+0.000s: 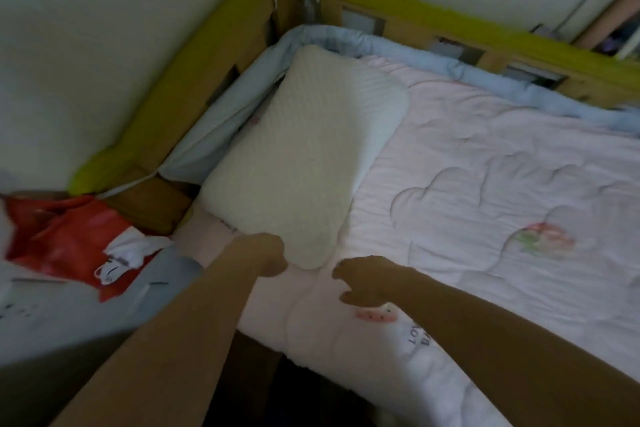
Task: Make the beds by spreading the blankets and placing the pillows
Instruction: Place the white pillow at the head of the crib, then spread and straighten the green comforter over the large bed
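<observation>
The near corner of the cream pillow [294,156] is pinched in the left hand [273,255], grip closed on it. The right hand [363,282] is hovering just at 3 o'clock of that corner, fingers curled, nothing held. The pillow's laid toward 11 o'clock on the pink blanket [485,184], which is spread flat on the bed.

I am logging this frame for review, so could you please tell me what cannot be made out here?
- Head view: left hand fingers, hidden behind the pillow edge; grip unclear.
- Printed lettering on the pink quilt: too small and blurred.
- Red cloth at left: motion-blurred, cut by the edge.
</observation>
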The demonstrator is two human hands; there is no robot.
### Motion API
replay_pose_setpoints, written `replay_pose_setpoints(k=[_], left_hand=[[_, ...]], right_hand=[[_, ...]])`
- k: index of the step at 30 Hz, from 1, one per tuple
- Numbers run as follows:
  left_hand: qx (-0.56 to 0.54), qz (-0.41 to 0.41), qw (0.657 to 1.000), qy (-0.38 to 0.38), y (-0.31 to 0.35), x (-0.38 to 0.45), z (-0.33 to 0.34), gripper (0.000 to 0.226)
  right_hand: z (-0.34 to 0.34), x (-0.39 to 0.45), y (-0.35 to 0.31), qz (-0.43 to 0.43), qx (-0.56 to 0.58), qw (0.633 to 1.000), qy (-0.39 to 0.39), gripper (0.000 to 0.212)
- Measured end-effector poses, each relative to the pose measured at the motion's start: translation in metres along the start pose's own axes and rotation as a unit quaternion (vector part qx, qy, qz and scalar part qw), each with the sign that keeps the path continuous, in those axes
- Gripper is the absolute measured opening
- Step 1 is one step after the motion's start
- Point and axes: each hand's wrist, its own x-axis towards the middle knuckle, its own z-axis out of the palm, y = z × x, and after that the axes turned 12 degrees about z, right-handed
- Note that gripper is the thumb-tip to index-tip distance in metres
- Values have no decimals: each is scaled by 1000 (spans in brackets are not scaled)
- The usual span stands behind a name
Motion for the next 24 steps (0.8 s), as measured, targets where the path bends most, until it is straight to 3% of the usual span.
replay_pose_setpoints(k=[2,6,9,13,16,17,18,20,22,24], left_hand=[[45,18,998,-31,43,-34,-13,54],[118,95,985,87,125,-90,-50,46],[208,150,961,108,192,-119,-80,38],[326,227,910,116,293,-136,-122,37],[402,290,862,105,382,-156,-136,39],[411,297,856,103,400,-160,-135,41],[449,331,824,99,456,-168,-131,42],[456,355,811,92,487,-177,-128,43],[493,407,764,89,566,-196,-95,42],[515,443,729,84,616,-214,-67,43]], right_hand=[[-6,-58,17,55,30,998,-19,49],[-17,-161,74,150,114,981,42,43],[-20,-245,123,221,200,949,106,37],[8,-366,173,343,311,861,209,34],[50,-453,192,423,382,795,206,29],[63,-470,196,432,393,785,207,28],[89,-514,195,473,418,744,219,27],[110,-537,199,504,428,715,226,27],[159,-594,192,557,446,661,232,27],[195,-625,192,582,457,633,226,27]])
